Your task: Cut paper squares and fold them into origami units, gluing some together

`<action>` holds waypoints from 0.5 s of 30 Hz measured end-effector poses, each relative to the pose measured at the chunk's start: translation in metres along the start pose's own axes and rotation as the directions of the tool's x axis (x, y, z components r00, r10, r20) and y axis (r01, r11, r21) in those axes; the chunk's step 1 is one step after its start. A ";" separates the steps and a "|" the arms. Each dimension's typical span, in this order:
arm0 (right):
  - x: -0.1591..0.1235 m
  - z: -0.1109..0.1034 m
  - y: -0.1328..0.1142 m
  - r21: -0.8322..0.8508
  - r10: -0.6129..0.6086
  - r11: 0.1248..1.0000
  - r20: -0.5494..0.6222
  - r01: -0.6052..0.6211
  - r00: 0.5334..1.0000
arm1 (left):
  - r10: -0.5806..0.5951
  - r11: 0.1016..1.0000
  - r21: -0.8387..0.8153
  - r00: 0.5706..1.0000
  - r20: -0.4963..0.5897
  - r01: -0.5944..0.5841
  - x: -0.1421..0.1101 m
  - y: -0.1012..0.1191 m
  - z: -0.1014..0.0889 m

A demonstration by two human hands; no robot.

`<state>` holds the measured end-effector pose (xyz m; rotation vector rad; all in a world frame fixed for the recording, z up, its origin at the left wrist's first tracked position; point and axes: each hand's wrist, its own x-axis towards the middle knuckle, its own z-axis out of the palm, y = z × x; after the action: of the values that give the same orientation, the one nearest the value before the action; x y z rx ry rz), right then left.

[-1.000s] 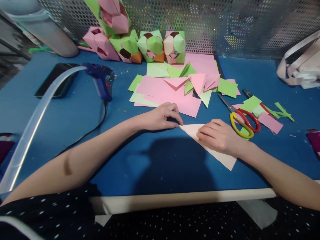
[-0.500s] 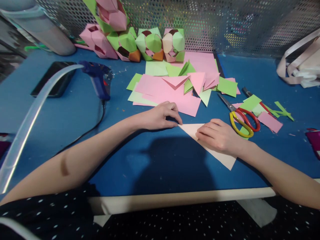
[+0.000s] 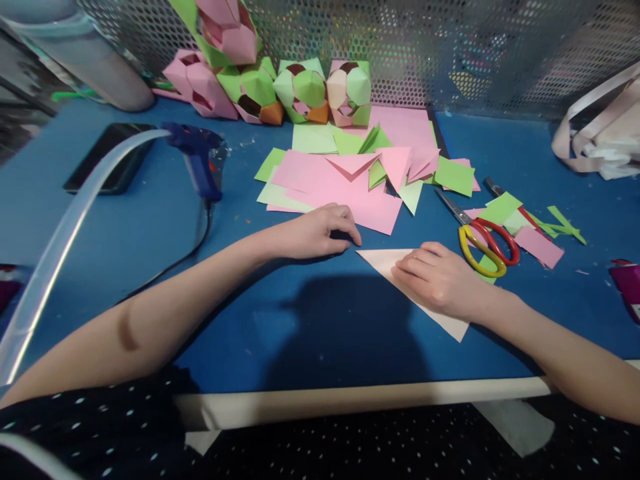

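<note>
A pale pink sheet of paper folded into a triangle [image 3: 381, 261] lies on the blue table, its long slanted edge facing me. My right hand [image 3: 435, 277] rests on top of it, fingers laid flat and pressing it down, and covers its middle. Just off the paper's left tip is my left hand [image 3: 330, 232], with thumb and forefinger apart and nothing between them. Scissors [image 3: 487, 243] with one red and one yellow handle lie beyond my right hand.
Pink and green paper sheets [image 3: 340, 193] are heaped behind my hands. Folded paper balls [image 3: 305, 93] stand along the perforated metal panel [image 3: 400, 60]. To the left are a blue glue gun [image 3: 200, 167] with a long clear glue stick, and a phone [image 3: 110, 160].
My left thumb and forefinger have come off the paper's left tip, drawing back slightly to the left. My right hand stays on the folded paper.
</note>
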<state>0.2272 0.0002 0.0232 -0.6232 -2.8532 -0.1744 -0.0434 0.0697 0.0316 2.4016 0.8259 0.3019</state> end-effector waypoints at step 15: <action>-0.004 -0.001 -0.011 -0.123 0.002 0.992 0.162 0.019 0.987 | 0.177 0.923 0.356 0.983 -0.051 -0.148 -0.009 0.062 0.091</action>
<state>0.2266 -0.0116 0.0228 -0.6784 -3.0200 -0.3184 0.0148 -0.0163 -0.0060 2.8186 0.7698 0.3439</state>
